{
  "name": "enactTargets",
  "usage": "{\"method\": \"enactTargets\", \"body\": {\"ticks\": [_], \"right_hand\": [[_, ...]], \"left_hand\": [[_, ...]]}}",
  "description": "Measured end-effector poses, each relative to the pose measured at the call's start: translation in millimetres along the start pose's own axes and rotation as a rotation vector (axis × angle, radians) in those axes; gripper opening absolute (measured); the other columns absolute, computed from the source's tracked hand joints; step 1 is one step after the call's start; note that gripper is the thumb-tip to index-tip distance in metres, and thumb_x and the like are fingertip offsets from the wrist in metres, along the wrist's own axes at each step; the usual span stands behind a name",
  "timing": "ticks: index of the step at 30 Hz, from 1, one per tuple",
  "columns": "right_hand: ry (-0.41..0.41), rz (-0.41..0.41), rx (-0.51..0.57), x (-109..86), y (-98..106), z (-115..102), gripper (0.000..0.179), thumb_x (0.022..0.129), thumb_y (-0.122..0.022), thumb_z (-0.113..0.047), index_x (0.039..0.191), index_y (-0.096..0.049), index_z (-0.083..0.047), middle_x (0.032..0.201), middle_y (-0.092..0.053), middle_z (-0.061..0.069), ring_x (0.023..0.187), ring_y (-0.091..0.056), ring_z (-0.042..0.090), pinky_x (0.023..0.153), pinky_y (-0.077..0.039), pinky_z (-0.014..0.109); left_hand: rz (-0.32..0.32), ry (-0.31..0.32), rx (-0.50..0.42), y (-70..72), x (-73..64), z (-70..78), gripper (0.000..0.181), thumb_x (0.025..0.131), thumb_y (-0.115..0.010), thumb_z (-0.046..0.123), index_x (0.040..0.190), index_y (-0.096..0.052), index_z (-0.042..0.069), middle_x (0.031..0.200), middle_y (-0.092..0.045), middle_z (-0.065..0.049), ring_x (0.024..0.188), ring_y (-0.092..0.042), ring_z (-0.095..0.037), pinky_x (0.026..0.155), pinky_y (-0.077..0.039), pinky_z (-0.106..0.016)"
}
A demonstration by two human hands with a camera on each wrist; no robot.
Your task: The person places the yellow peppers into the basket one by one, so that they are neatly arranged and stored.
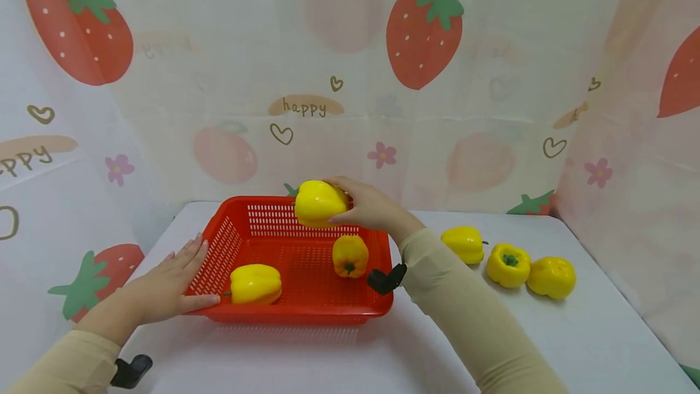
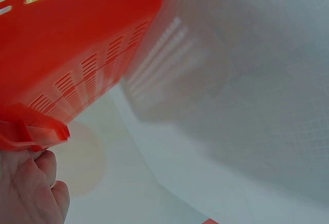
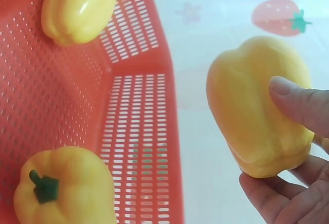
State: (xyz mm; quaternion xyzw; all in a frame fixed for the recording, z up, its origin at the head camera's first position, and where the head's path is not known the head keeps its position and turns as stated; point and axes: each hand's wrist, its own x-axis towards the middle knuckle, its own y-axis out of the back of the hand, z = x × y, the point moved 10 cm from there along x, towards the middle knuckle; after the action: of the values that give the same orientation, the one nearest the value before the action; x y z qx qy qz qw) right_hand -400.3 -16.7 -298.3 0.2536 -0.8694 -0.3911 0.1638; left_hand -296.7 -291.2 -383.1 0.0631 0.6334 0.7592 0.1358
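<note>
My right hand (image 1: 367,202) grips a yellow bell pepper (image 1: 319,204), held up over the back rim of a red plastic basket (image 1: 301,315). In the right wrist view the thumb (image 3: 300,103) presses on one side of that pepper and the fingers lie around the other. Two more bell peppers sit inside the basket: one yellow (image 1: 256,284) at the front left, and one darker yellow (image 1: 350,256) with a green stem at the right. My left hand (image 1: 166,281) rests on the basket's left rim, fingers straight along it and thumb at the front corner.
To the right of the basket, three yellow bell peppers lie on the white table (image 1: 601,339): one at the left (image 1: 463,245), one in the middle (image 1: 508,265) and one at the right (image 1: 552,277). Behind the table hangs a strawberry-print sheet (image 1: 350,120).
</note>
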Motion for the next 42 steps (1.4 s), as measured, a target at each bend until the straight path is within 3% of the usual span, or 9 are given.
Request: {"method": "enactTargets", "body": {"ticks": [16, 25, 31, 35, 42], "right_hand": [[0.017, -0.052, 0.026, 13.3, -18, -6, 0.076, 0.076, -0.073, -0.036, 0.141, -0.033, -0.031, 0.131, -0.046, -0.008, 0.113, -0.046, 0.014, 0.1, -0.039, 0.038], [0.004, -0.082, 0.044, 13.0, -25, -4, 0.073, 0.077, -0.073, -0.033, 0.139, -0.034, -0.034, 0.127, -0.048, -0.008, 0.11, -0.047, 0.015, 0.098, -0.04, 0.038], [0.021, -0.132, 0.087, 12.5, -30, -3, 0.075, 0.078, -0.073, -0.028, 0.14, -0.033, -0.033, 0.134, -0.046, -0.001, 0.119, -0.047, 0.019, 0.094, -0.045, 0.033], [0.002, -0.155, 0.134, 11.8, -33, 0, 0.073, 0.079, -0.072, -0.026, 0.14, -0.033, -0.033, 0.135, -0.046, 0.003, 0.123, -0.046, 0.023, 0.091, -0.048, 0.034], [-0.054, -0.139, 0.139, 10.0, -31, 5, 0.067, 0.077, -0.073, -0.032, 0.135, -0.04, -0.034, 0.129, -0.05, -0.003, 0.122, -0.047, 0.022, 0.092, -0.047, 0.035]], "left_hand": [[0.004, 0.0, -0.003, -1.8, 0.7, -2.9, 0.109, 0.072, -0.057, 0.067, 0.145, -0.012, -0.001, 0.15, -0.009, -0.022, 0.135, -0.011, -0.04, 0.104, -0.015, -0.061], [0.006, -0.002, 0.001, -1.9, 1.3, -2.8, 0.108, 0.073, -0.057, 0.067, 0.145, -0.012, -0.001, 0.15, -0.008, -0.022, 0.135, -0.011, -0.04, 0.104, -0.015, -0.061], [0.005, -0.001, 0.0, -1.1, 1.4, -2.1, 0.108, 0.073, -0.057, 0.067, 0.145, -0.012, -0.001, 0.15, -0.009, -0.022, 0.135, -0.011, -0.04, 0.104, -0.015, -0.062], [0.004, 0.002, 0.003, -2.3, 1.9, -2.6, 0.109, 0.072, -0.057, 0.068, 0.145, -0.012, 0.0, 0.15, -0.008, -0.022, 0.135, -0.011, -0.04, 0.104, -0.015, -0.061], [0.006, 0.0, 0.002, -2.4, 1.6, -3.2, 0.11, 0.072, -0.057, 0.068, 0.145, -0.012, 0.0, 0.15, -0.009, -0.022, 0.135, -0.011, -0.04, 0.104, -0.015, -0.061]]}}
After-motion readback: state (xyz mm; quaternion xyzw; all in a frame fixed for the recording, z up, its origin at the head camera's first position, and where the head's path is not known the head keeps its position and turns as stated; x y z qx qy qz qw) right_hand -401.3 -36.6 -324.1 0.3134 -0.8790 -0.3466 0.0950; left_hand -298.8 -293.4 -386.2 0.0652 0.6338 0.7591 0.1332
